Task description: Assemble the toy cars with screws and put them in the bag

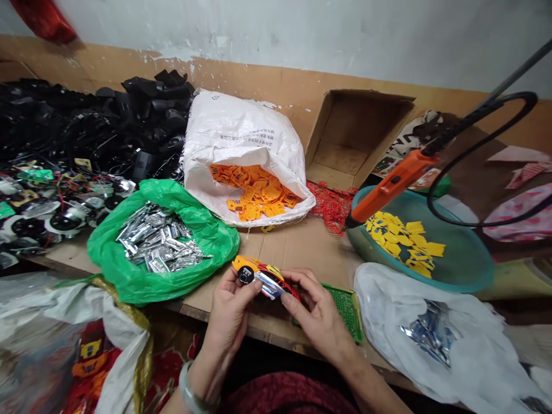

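Note:
Both my hands hold a small orange, yellow and red toy car [263, 277] above the cardboard sheet. My left hand [230, 310] grips its near end, where a round black part [246, 275] shows, with the thumb against the car's side. My right hand [317, 313] pinches the other end between thumb and fingers. A shiny silver piece [269, 284] lies along the car's body, between my hands. Part of the car is hidden by my fingers. A green perforated board [347, 310] lies just beyond my right hand.
A green bag of silver packets [161, 247] and a white sack of orange pieces [254, 192] sit ahead. To the right are a teal basin [431, 270] of yellow pieces, an orange corded tool [392, 187], and a white bag [435, 333]. Black parts [107, 126] are heaped at left.

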`<state>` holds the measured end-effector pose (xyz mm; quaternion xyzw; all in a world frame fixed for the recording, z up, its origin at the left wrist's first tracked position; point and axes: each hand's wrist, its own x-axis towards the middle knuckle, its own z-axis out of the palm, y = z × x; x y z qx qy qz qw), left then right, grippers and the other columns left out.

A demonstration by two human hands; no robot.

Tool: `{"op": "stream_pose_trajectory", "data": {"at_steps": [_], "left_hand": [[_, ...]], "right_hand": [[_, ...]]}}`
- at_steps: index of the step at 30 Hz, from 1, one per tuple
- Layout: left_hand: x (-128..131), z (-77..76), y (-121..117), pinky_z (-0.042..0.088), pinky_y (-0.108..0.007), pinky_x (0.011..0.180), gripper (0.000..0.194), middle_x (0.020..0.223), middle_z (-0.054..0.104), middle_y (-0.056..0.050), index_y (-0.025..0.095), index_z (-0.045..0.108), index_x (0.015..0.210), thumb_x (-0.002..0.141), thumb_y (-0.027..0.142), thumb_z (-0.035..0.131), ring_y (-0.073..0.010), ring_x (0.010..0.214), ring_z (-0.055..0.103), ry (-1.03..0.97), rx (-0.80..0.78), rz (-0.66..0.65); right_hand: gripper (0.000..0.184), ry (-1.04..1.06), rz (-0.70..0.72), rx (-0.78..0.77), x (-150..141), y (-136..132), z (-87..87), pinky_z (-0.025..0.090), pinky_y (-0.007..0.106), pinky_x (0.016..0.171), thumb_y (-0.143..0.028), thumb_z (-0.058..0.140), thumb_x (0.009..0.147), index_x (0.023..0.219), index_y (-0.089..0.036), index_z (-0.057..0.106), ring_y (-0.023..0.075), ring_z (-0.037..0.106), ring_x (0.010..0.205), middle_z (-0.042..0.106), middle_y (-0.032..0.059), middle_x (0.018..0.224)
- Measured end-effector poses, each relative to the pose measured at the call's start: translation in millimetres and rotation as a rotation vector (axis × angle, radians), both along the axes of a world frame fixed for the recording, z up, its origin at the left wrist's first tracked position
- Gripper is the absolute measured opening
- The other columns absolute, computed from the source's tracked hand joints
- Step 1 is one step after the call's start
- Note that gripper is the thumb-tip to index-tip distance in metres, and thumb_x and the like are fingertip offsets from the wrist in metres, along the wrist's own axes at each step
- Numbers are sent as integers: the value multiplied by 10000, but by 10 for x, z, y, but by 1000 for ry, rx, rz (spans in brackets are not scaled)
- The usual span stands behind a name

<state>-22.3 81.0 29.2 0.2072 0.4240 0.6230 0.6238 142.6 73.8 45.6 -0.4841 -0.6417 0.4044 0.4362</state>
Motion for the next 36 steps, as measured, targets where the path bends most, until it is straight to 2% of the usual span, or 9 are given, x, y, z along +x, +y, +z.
{"op": "stream_pose_trajectory", "data": {"at_steps": [3,10,18,23,26,28,31,34,36], "left_hand": [[44,10,-13,526,-281,830,436,942,738,-22,192,709,1026,637,238,899,-170,878,665,-38,7,7],[146,22,-103,535,-306,860,440,1042,736,-41,217,678,1104,711,276,867,-197,966,671,-13,5,-30],[293,20,-209,506,-331,971,543,1121,729,-33,243,656,1139,660,264,910,-203,1061,657,-9,-25,13],[329,-30,-204,522,-348,945,543,1062,757,-66,194,680,1090,615,272,932,-208,978,687,-101,-95,-20],[248,-40,-177,540,-319,882,511,1004,770,-73,168,703,1068,619,265,925,-201,918,694,-69,-93,-43],[169,-41,-159,551,-312,851,509,969,776,-72,158,713,1059,609,261,928,-200,885,696,-47,-93,-60],[73,-50,-143,563,-306,821,534,942,783,-74,152,716,1039,569,252,948,-199,852,702,-25,-129,-83],[44,-67,-142,571,-315,827,547,962,788,-76,152,714,1049,566,245,955,-200,854,711,-8,-163,-142],[55,-75,-147,580,-327,827,551,982,788,-81,150,712,1069,583,246,952,-203,853,715,4,-171,-189]], "right_hand": [[272,49,-1,-55,-2,-23,-47,508,353,958,-302,638,921,1178,-239,705,237,637,1098,648,79,1155],[197,73,-119,4,-49,-61,-128,507,356,921,-287,658,896,1073,-222,714,239,636,1044,640,75,1093],[162,40,-262,135,-139,-111,-237,519,353,887,-200,640,850,1005,-216,687,237,632,1003,641,68,1048],[164,25,-188,78,-110,-130,-222,522,370,899,-223,644,879,1029,-226,708,240,635,1016,642,73,1059],[201,49,-185,57,59,-135,-141,514,389,907,-260,662,886,1083,-248,699,250,630,1052,649,75,1105],[316,135,-357,131,232,-79,-45,493,414,950,-292,688,884,1195,-262,641,258,609,1122,633,84,1198],[498,298,-627,359,466,152,151,441,461,1054,-331,745,850,1296,-264,533,263,570,1218,578,94,1293],[586,330,-547,443,583,493,348,459,490,1068,-360,760,828,1326,-277,463,268,585,1217,569,97,1311],[600,293,-494,439,632,696,442,515,480,1007,-372,779,808,1311,-279,466,255,634,1098,605,88,1240]]}}
